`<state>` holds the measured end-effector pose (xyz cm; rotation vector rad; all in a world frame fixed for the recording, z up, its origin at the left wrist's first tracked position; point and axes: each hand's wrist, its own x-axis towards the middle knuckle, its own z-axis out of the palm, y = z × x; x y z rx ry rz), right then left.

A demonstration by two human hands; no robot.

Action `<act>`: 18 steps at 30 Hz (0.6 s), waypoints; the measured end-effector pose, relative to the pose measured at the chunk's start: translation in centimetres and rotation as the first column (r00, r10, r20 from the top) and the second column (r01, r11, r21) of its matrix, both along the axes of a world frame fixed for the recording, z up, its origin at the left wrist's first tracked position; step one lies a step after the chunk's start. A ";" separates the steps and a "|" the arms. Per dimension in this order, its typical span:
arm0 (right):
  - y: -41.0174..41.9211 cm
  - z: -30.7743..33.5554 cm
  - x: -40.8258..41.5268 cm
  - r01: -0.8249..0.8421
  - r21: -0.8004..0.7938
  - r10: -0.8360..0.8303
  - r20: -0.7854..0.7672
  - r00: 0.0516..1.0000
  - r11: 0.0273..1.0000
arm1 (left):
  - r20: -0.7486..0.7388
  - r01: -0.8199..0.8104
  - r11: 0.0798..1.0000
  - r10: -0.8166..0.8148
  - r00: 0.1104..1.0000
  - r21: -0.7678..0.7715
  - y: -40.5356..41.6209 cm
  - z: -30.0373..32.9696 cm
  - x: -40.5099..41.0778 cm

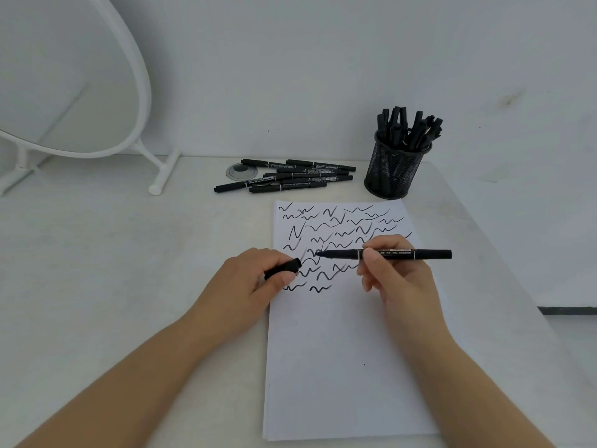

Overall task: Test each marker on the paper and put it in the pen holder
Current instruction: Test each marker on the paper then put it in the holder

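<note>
Standing upright, black markers [407,129] crowd the mesh pen holder [395,171].

Both forearms are bare to the frame's edge. The left hand [255,279] and right hand [392,276] are uncovered. Fingernails short, unpainted.

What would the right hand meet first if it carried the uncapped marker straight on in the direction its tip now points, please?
Probably the cap held in the left hand. The right hand points the marker leftward over the paper, its tip just short of the cap's open end, though relative height is unclear.
</note>
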<state>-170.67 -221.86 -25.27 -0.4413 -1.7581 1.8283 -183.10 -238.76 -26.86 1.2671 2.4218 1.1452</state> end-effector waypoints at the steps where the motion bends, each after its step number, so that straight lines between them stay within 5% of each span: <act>1: 0.1 -0.1 0.0 -0.047 -0.082 0.044 -0.040 0.998 0.996 | -0.011 0.015 1.000 -0.015 1.000 -0.004 0.0 0.0 0.0; 4: 0.4 -0.2 0.0 -0.101 -0.176 0.088 -0.082 0.993 0.979 | -0.024 0.037 0.999 -0.037 0.999 0.007 0.0 -0.1 0.1; 18: -0.5 0.0 0.0 -0.122 0.007 0.121 0.049 0.991 0.993 | -0.034 0.076 0.997 -0.076 0.997 0.015 0.2 0.1 0.4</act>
